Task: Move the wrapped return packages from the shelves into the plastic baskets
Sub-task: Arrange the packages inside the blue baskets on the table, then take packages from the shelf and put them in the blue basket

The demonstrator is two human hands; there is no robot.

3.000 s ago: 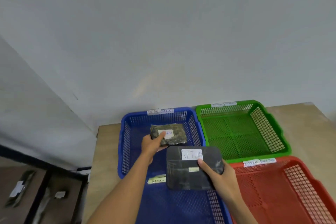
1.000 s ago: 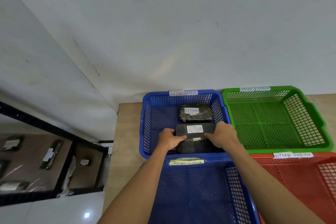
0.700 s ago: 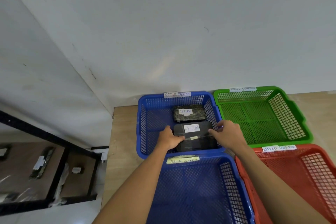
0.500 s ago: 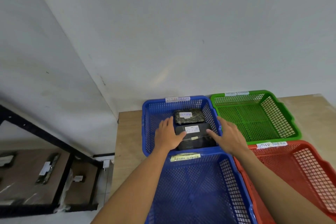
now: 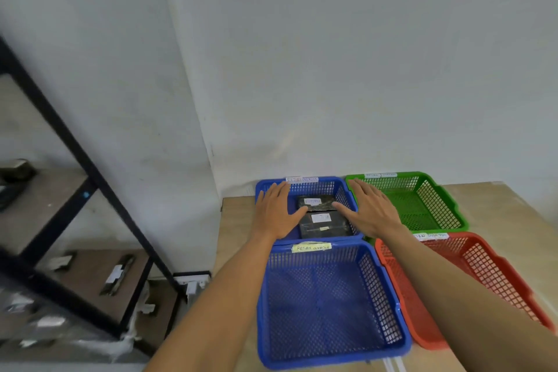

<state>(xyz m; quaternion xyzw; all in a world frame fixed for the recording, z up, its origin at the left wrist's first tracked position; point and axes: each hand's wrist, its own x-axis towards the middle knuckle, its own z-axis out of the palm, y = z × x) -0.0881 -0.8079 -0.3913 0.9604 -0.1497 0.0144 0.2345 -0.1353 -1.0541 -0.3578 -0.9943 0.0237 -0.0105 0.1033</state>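
Observation:
Two dark wrapped packages with white labels lie in the far blue basket (image 5: 314, 183): a mottled package (image 5: 317, 202) at the back and a black package (image 5: 324, 224) in front of it. My left hand (image 5: 276, 211) hovers over the basket's left side, fingers straight, holding nothing. My right hand (image 5: 370, 211) hovers over its right rim, also flat and empty. Neither hand grips a package.
A near blue basket (image 5: 329, 353), a green basket (image 5: 450, 205) and a red basket (image 5: 495, 269) sit on the wooden table (image 5: 235, 220). A black-framed shelf (image 5: 90, 172) at left holds several more wrapped packages (image 5: 116, 275). White walls stand behind.
Both hands let go of the black package, which now lies in the far blue basket, and lifted away with fingers spread. The view swung left toward the shelf.

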